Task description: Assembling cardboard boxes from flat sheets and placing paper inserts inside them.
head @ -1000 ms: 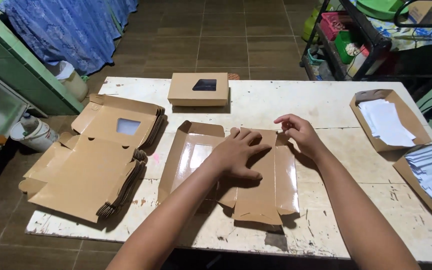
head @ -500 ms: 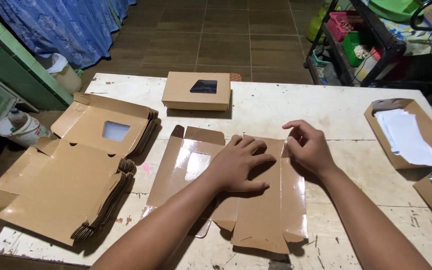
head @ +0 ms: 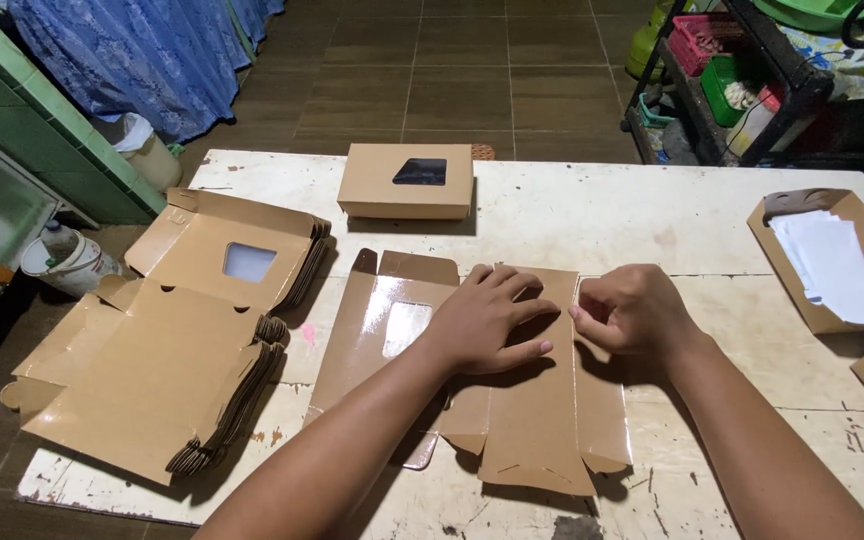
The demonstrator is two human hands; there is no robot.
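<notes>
Brown cardboard, an unfolded box blank [head: 542, 400] with a clear window in its left panel, lies flat on the near middle of the white desk [head: 572, 215], and both hands work on it. The left hand [head: 487, 320] lies spread and palm down across the blank's centre, fingers loose and open, pressing rather than gripping. The right hand [head: 637, 310] sits just to its right at the blank's right side panel, fingers curled in with the thumb and forefinger pinching at the panel's edge; how much card sits inside that closed grip is hidden by the knuckles. The forearms cover much of the blank's near part, so its folds there are hard to make out. To the left, a thick stack of flat box blanks [head: 177, 340] overhangs the desk's left edge. At the far side stands a finished brown box [head: 407, 182] with a dark window in its lid, well apart from the hands. At the right edge, an open box holding white paper sheets [head: 832, 265] is partly cut off by the frame.
</notes>
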